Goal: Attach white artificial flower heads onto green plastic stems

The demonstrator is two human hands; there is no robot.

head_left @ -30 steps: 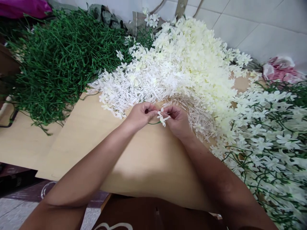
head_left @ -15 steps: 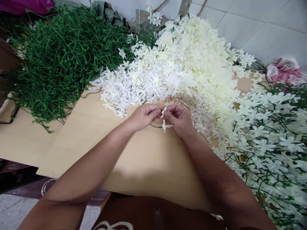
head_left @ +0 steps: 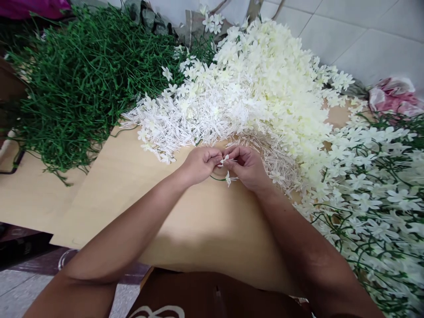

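Note:
Close together over the board, both my hands are closed around parts of one artificial flower stem. My left hand [head_left: 204, 164] pinches the green stem [head_left: 217, 178], which curves out below the fingers. Between the fingertips shows a small white flower [head_left: 225, 160], with my right hand [head_left: 249, 167] pinching at it and at thin white stamens. A second white flower [head_left: 228, 178] hangs on the stem just beneath the hands, its stamens pointing right. The fingertips partly cover the joint of stem and flower.
Beyond my hands lie heaps of white stamens [head_left: 205, 117] and cream petals [head_left: 285, 84]. A pile of green stems [head_left: 86, 79] is at the left, assembled white flowers [head_left: 367, 201] at the right. Brown board [head_left: 198, 225] covers the work surface. A pink-and-white bag [head_left: 394, 97] sits far right.
My hands have drawn slightly closer together. The flower between the fingertips has tilted, and the lower flower has shifted a little down and to the right.

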